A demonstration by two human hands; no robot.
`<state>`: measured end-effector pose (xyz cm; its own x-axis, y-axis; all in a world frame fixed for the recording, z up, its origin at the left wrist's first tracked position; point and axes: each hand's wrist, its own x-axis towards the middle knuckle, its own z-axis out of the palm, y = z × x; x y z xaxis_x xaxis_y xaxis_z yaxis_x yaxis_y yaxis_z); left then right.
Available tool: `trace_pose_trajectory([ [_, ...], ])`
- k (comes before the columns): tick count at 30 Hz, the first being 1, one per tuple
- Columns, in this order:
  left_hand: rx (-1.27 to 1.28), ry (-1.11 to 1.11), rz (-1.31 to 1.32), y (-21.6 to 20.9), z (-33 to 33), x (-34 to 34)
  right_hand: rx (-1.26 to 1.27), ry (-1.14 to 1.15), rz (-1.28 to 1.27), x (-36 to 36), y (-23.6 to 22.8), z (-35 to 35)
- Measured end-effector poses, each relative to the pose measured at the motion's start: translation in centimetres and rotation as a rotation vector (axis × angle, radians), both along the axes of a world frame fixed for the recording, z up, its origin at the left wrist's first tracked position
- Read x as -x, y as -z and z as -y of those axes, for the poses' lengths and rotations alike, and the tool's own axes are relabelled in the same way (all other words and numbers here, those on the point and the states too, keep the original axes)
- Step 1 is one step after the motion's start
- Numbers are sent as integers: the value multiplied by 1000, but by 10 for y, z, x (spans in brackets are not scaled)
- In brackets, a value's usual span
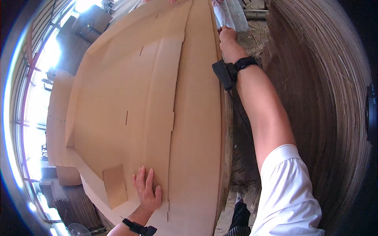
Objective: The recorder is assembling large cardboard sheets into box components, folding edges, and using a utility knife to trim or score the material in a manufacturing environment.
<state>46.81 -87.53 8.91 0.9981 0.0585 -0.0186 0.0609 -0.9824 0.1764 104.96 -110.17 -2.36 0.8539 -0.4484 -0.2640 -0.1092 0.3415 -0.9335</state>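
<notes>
A large tan cardboard sheet with slots and creases lies in front of me, its left side folded up into a raised flap. My left hand rests flat on it near the lower edge, fingers spread, beside a small upturned flap. Stretched far ahead, my right hand has its fingers closed at the right-hand edge of the cardboard. A long cut edge of the folded layer runs lengthwise over the cardboard strip on the right. Both my wrists wear black bands.
At the far end stands another person in light patterned clothing, with fingers at the cardboard's far edge. Tall stacks of cardboard sheets line my right. More cardboard piles and a round fan are at left. Scraps litter the floor.
</notes>
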Motion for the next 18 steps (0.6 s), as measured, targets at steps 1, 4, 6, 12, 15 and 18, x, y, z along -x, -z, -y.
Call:
trace_pose_trajectory([
  [1, -9, -7, -4, -2, -2, 2, -321, 51, 177, 3, 0, -5],
  [4, -28, 5, 13, -5, -6, 4, -600, 112, 161, 27, 4, -10],
  [6, -38, -18, 8, -9, -7, 5, -599, 26, 173, 50, 5, -9],
  [12, -36, -1, 21, -10, -4, 0, -448, -45, 101, 58, -1, 43],
  [15, -12, 25, 29, -2, 6, -6, 1012, -39, -202, 27, 33, 87],
  [18, -67, 6, 18, -8, 3, 0, 592, -498, 70, 76, -28, 66],
])
